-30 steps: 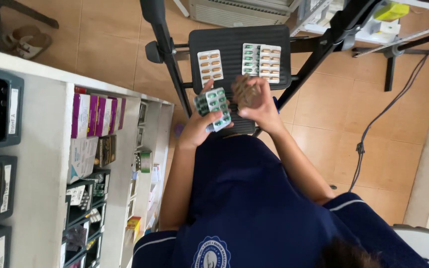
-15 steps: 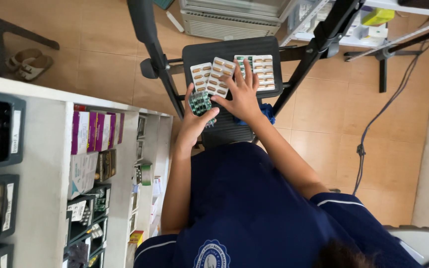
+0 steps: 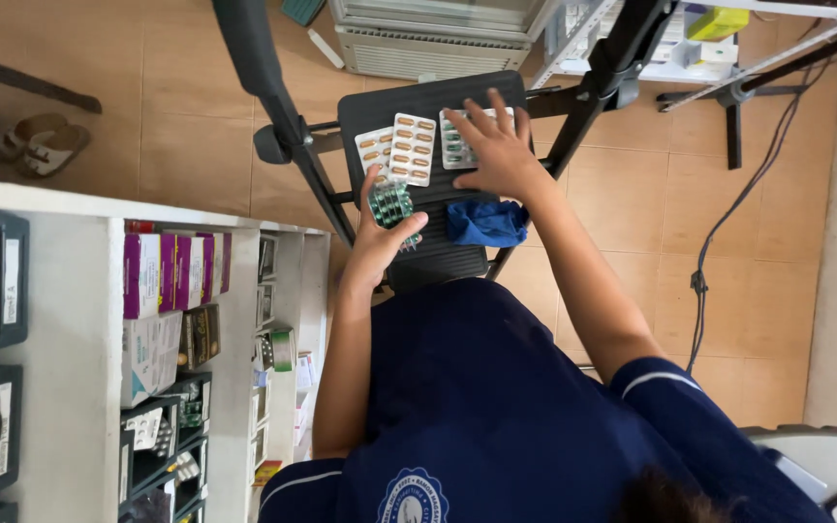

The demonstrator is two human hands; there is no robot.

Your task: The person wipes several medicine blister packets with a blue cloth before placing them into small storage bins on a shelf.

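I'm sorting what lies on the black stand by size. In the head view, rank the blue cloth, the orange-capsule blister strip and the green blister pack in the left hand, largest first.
1. blue cloth, widest.
2. orange-capsule blister strip, fully in view.
3. green blister pack held by the left hand; its fingers hide part of it, so its place against the strip is unsure.

The right hand (image 3: 496, 145) covers most of a blister strip (image 3: 452, 145), so its far part is hidden. Under the left hand (image 3: 380, 242), part of the green blister strip (image 3: 389, 205) is covered by fingers. The black stool seat (image 3: 438, 97) disappears beneath both hands and the person's body. Boxes on the shelves (image 3: 162, 329) left of the left hand are too small to identify.
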